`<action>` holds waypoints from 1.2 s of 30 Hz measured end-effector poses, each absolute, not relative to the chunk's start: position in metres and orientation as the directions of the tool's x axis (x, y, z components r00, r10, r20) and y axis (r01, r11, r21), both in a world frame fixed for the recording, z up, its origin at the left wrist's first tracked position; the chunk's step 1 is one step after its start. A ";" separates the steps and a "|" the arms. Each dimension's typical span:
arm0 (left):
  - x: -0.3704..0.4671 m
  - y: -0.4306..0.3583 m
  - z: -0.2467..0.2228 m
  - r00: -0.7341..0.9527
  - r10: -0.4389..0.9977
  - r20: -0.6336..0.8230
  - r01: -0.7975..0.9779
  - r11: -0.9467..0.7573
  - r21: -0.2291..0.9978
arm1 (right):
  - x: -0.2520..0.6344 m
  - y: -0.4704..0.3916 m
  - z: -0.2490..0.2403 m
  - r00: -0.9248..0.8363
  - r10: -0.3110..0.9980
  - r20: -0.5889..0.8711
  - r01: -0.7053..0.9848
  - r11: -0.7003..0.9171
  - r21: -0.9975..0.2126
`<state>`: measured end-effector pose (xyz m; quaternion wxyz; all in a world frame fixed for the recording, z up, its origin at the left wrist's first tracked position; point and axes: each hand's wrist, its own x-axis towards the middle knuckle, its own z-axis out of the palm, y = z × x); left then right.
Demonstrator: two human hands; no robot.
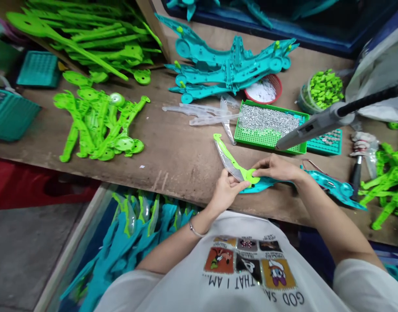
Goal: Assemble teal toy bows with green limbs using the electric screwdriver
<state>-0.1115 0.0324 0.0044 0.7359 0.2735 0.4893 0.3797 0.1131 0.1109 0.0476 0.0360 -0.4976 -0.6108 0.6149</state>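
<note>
Near the table's front edge lies a long teal plastic body part (265, 185). A curved lime-green plastic arm piece (230, 158), with a clear plastic blade (227, 164) along its side, has its round end over the teal part's left end. My left hand (228, 190) grips the green piece close to that round end, thumb in front and fingers behind. From the right, my right hand (275, 168) has thumb and fingertips closed at the rim of the same round end. Its wrist lies over the teal part, hiding some of it.
Ahead stand a green tray (270, 145) of small metal screws, a red basket (274, 85) and a tub of green bits (325, 89). A grey rod-like tool (311, 125) hangs over the tray. Green pieces (101, 125) pile at left; teal shells (228, 71) lie behind.
</note>
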 end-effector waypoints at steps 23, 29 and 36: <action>-0.099 0.015 -0.013 0.580 0.694 0.426 0.613 -0.716 0.333 | 0.072 0.175 0.076 0.311 0.838 0.449 0.190 0.408 -0.893; -0.098 0.015 -0.013 0.564 0.700 0.439 0.617 -0.710 0.339 | 0.056 0.197 0.041 0.322 0.860 0.396 0.116 0.380 -0.918; -0.097 0.014 -0.018 0.552 0.694 0.462 0.608 -0.714 0.347 | 0.055 0.201 0.033 0.331 0.861 0.385 0.129 0.363 -0.923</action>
